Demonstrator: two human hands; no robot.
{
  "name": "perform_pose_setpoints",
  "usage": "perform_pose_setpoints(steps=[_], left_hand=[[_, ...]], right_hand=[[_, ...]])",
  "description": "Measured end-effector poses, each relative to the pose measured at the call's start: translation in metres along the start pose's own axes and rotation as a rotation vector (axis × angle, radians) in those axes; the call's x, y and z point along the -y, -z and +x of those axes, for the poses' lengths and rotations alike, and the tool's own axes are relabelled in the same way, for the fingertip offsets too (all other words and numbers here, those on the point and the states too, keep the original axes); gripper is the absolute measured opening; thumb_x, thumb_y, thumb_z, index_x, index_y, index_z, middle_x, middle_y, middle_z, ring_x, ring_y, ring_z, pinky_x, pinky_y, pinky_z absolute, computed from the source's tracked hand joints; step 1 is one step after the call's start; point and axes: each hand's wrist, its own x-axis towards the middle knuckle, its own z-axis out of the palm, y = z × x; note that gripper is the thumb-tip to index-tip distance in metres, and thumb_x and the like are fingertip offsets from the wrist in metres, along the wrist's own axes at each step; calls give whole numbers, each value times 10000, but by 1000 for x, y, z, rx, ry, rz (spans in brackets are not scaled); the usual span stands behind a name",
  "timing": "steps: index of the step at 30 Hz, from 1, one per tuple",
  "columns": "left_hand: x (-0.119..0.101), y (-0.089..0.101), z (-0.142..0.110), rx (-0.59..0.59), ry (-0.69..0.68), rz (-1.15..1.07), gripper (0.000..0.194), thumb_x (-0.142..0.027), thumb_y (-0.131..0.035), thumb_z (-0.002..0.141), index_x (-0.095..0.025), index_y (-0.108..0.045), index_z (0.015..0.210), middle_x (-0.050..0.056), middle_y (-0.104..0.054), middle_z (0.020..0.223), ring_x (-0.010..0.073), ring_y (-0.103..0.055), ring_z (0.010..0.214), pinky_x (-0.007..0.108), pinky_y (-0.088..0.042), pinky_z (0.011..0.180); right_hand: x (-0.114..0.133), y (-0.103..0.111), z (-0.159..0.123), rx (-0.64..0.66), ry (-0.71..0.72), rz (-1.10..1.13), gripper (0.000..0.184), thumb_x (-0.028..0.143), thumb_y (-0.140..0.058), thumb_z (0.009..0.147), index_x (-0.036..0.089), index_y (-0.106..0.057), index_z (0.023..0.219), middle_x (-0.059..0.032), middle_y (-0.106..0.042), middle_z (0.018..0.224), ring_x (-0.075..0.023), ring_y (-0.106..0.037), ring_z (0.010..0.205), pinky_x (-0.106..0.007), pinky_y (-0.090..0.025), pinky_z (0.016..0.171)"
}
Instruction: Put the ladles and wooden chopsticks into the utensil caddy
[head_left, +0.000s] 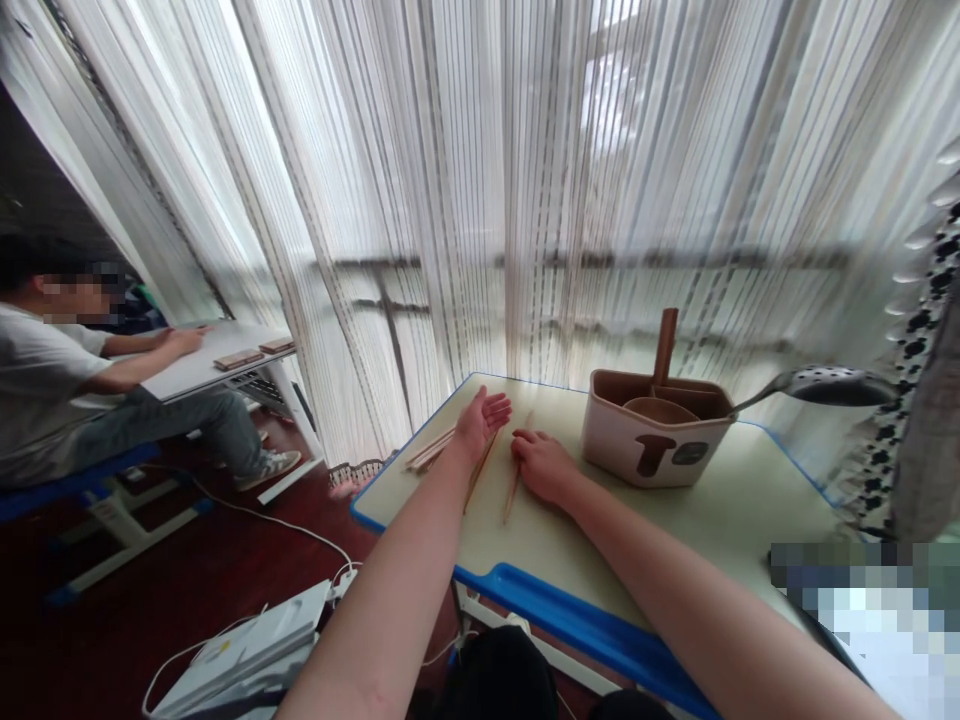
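Observation:
My left hand (480, 424) is held on edge over the table with its fingers stretched out and nothing in its grasp. Beneath its wrist lies a single wooden chopstick (478, 478). More chopsticks (430, 453) lie in a loose bunch to the left, partly covered by my left forearm. Low on the tabletop, my right hand (546, 466) has its fingers curled onto another chopstick (511, 498), whose near end points toward me.
A utensil holder (637, 455) stands right of my hands, with a slotted metal spoon (832, 384) jutting rightward. The table (679, 535) has a blue edge and front groove (555, 600). At left, a person (45, 385) sits at another table (195, 360). Curtains hang behind.

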Motion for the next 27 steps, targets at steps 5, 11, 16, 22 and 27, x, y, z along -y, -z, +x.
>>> perform_pose_setpoints(steps=[5,11,16,22,27], left_hand=[[2,-3,0,-34,2,21,488,-504,-359,861,-97,-623,911,159,-662,962,172,-654,832,298,-522,772],[5,-2,0,-76,20,122,350,-432,-561,767,-87,-614,745,128,-663,808,150,-639,688,263,-528,637],[5,0,-3,-179,-88,272,283,-353,-677,656,-115,-637,804,30,-607,687,65,-520,502,168,-382,404],[5,-3,-6,-100,-73,244,297,-332,-695,617,-107,-659,806,40,-592,695,83,-529,511,187,-386,398],[8,4,3,-151,-94,153,257,-316,-614,690,-115,-653,844,54,-609,735,98,-564,581,210,-449,488]], right_hand=[[-1,0,0,-96,-72,49,206,135,-408,804,192,-561,928,-74,-561,1146,-208,-479,999,-310,-356,858],[-9,-2,6,-358,-62,233,241,118,-385,831,182,-567,976,-87,-579,1122,-180,-493,1056,-314,-379,916],[-15,-5,9,-401,-87,248,298,108,-413,819,166,-595,1048,-91,-541,1243,-176,-479,1143,-327,-355,999],[-16,-5,9,-373,-98,252,313,120,-450,816,161,-601,1088,-95,-534,1264,-175,-492,1148,-306,-364,1001],[-8,7,7,-518,-74,312,250,225,-475,853,196,-638,1040,-87,-640,1092,-196,-584,994,-352,-448,899]])
